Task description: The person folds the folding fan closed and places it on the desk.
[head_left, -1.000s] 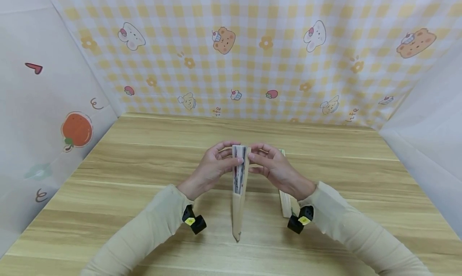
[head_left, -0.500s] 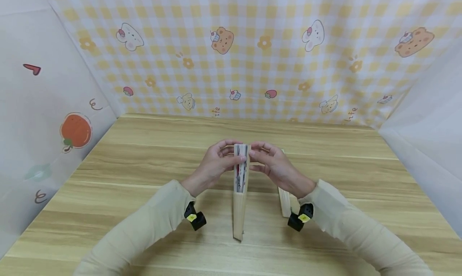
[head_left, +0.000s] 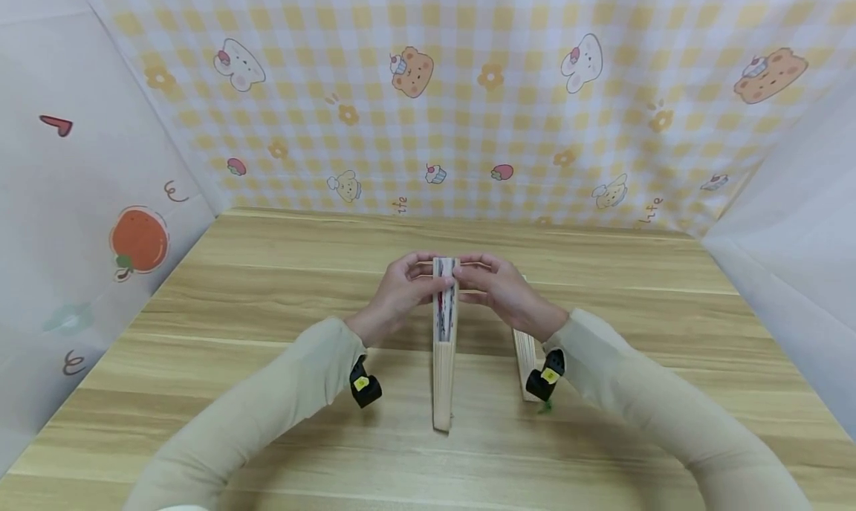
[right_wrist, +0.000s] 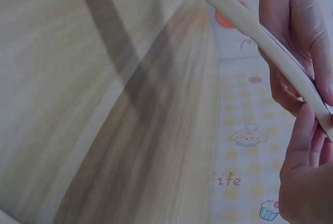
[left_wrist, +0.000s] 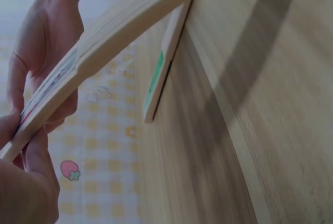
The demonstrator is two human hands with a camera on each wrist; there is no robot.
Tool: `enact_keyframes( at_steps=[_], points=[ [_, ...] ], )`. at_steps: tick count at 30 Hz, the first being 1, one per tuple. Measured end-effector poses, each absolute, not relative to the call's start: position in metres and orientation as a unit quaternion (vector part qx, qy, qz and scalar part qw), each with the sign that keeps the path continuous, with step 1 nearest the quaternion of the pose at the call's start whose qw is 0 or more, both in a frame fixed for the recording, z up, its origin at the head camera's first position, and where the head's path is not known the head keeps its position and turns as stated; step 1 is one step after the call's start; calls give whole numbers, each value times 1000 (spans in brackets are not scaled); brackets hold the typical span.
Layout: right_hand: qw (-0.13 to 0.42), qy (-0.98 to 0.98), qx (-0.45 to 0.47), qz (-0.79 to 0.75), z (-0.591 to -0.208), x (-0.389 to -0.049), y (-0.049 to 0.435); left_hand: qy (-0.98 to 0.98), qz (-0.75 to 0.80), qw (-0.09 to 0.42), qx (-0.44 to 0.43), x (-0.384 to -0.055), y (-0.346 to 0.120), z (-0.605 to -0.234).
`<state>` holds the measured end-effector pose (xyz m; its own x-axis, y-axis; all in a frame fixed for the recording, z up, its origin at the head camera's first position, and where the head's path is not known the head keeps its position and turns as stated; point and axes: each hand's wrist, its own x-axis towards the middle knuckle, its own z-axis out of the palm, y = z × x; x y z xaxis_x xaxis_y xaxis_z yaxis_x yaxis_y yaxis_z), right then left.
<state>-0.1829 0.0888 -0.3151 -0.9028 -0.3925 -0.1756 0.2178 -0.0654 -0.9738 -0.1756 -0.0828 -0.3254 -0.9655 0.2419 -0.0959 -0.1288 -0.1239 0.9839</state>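
A folding fan (head_left: 443,381) with pale wooden ribs and a patterned leaf is held folded, its narrow end toward me. My left hand (head_left: 406,287) pinches its far end from the left, thumb on the leaf edges. From the right, my right hand (head_left: 501,287) grips the same end, with the thumb at the outer rib. Both wrist views show the fan (left_wrist: 104,42) raised off the table, between the fingers of both hands. Another folded fan (head_left: 525,359) lies on the table to the right, partly hidden by my right hand and wrist; its leaf looks green in the left wrist view.
The wood-grain table (head_left: 301,422) extends all around the hands. A yellow checked cloth (head_left: 455,110) hangs behind it, with white sheets (head_left: 87,221) at the sides. A small green bit (head_left: 545,407) lies by the second fan's near end.
The fan's right outer rib has come in against the others, so the fan is more evenly closed. Both hands and the fan have shifted slightly away from me.
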Motion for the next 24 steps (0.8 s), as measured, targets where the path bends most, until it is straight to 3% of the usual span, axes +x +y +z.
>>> enact_keyframes(
  at_steps=[24],
  points=[
    [249, 665, -5, -705, -343, -238, 77, 687, 691, 220, 49, -228, -106, -343]
  ],
)
